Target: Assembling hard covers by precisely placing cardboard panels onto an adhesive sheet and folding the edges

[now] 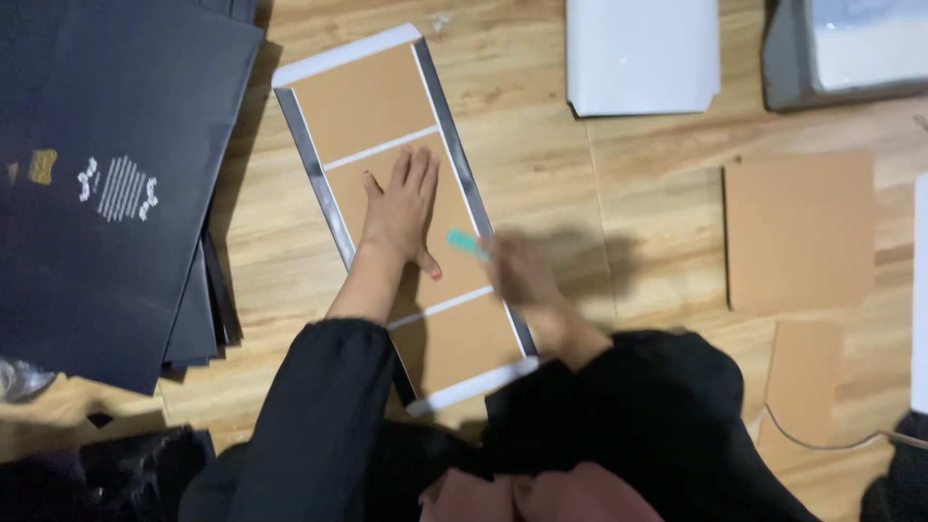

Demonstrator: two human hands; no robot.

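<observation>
A: Entry, head view. The left hand (401, 208) lies flat and open, fingers spread, palm down on the middle cardboard panel (406, 208) of a long sheet (401, 217). It grips nothing; it only presses.

B: And the sheet itself?

A: It lies on the wooden floor (541, 164), running diagonally from upper left to lower right, directly in front of the person. Three brown panels sit on it in a row, with pale gaps between them, dark strips along both long edges and white flaps at both ends.

B: The right hand (522, 275)?

A: Blurred. It is closed around a small teal tool (467, 244), whose tip sits at the sheet's right-hand dark strip (464, 174). What kind of tool it is cannot be told.

B: Judgement on technique?

A: The pressing palm looks well placed: centred, close to the working edge, so the panel should not slide. The tool ought to run along the strip in even passes, kept clear of the left thumb just beside it.

B: Surroundings?

A: A stack of dark sheets (116, 184) at left, almost touching the work. Loose cardboard pieces (800, 230) at right, well apart. A white folded sheet (642, 53) above.
</observation>
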